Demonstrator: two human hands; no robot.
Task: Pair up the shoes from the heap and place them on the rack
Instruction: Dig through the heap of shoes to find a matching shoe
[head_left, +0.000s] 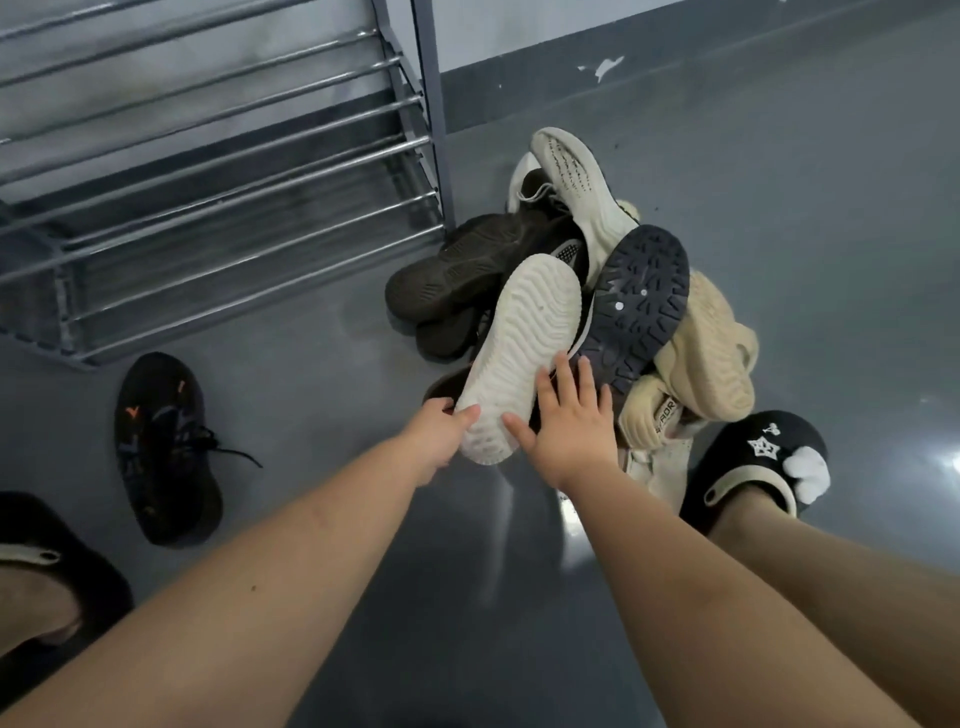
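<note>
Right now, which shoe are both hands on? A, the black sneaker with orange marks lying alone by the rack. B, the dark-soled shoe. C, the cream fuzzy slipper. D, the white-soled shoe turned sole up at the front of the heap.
D: the left hand grips the heel end of the white-soled shoe, and the right hand rests flat against its side.

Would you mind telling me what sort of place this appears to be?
Probably an entryway or storage corner: a metal shoe rack stands against the wall, a heap of shoes lies beside it on a bare grey floor.
</note>
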